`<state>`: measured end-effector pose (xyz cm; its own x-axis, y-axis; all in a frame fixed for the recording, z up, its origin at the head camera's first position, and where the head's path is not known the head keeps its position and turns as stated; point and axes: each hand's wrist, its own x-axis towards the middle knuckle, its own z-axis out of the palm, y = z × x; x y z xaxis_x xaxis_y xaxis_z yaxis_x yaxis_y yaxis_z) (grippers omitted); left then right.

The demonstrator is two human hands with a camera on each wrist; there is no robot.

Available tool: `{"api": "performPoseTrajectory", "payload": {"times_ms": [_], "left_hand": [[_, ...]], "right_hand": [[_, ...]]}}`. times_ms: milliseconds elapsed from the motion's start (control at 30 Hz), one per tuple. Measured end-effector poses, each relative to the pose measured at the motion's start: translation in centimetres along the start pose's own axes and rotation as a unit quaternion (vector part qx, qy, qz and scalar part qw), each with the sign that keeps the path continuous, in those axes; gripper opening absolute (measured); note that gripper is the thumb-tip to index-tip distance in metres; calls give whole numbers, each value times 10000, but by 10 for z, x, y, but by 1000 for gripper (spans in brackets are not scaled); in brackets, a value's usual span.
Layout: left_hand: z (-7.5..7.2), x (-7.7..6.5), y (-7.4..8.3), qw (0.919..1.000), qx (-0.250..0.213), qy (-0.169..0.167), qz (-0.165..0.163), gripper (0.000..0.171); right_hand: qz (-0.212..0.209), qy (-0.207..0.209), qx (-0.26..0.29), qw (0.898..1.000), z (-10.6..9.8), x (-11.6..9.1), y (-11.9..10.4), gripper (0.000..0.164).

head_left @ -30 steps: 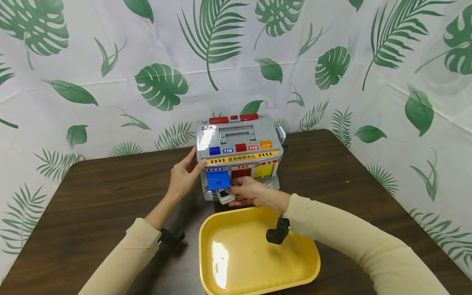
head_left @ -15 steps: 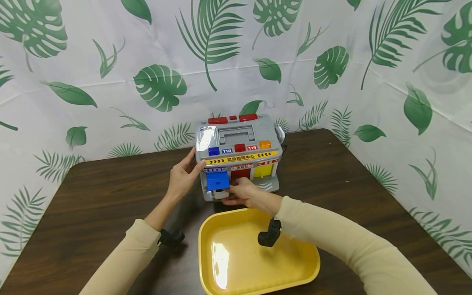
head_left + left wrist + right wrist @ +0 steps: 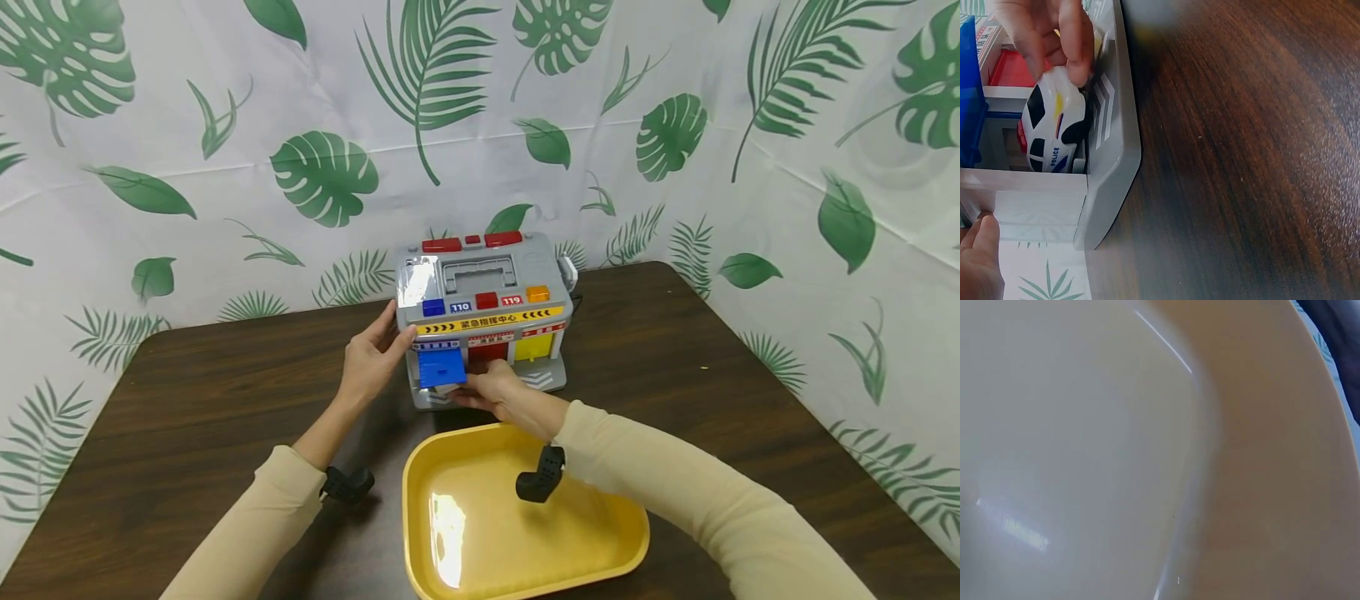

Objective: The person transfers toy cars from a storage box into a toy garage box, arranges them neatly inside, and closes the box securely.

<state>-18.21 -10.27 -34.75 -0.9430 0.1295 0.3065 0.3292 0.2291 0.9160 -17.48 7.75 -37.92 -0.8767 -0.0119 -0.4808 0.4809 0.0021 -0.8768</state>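
Observation:
A grey toy rescue station (image 3: pixel 480 325) stands on the table with its blue door (image 3: pixel 442 368) raised outward. Under that door a white toy police car (image 3: pixel 1057 119) is partly inside the left bay, plainest in the left wrist view. My right hand (image 3: pixel 502 392) pinches the car's outer end between thumb and fingers. My left hand (image 3: pixel 369 362) lies along the station's left side, thumb at the front corner and fingers reaching back along the wall. The head view shows only a bit of the car below the door. The right wrist view does not show the car.
A yellow tray (image 3: pixel 525 533) sits in front of the station, beneath my right forearm. The station's red door (image 3: pixel 487 353) and yellow door (image 3: pixel 535 347) are closed. A leaf-patterned cloth (image 3: pixel 322 83) hangs behind the dark wooden table (image 3: pixel 247 392).
My right hand has moved the police car inward and a little left, under the blue door, so less of it shows. My left hand has stayed against the station's side.

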Motion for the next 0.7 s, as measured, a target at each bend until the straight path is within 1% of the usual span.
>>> {"api": "performPoseTrajectory", "payload": {"times_ms": [133, 467, 700], "left_hand": [[0, 0, -1, 10000, 37, 10, 20, 58], [0, 0, -2, 10000, -17, -5, 36, 58], [0, 0, -1, 10000, -14, -33, -18, 59]], "right_hand": [[-53, -3, 184, 9998, 2, -1, 1, 29], [-31, 157, 566, 9983, 6, -1, -1, 31], [-125, 263, 781, 9965, 9, -3, -2, 31]]}}
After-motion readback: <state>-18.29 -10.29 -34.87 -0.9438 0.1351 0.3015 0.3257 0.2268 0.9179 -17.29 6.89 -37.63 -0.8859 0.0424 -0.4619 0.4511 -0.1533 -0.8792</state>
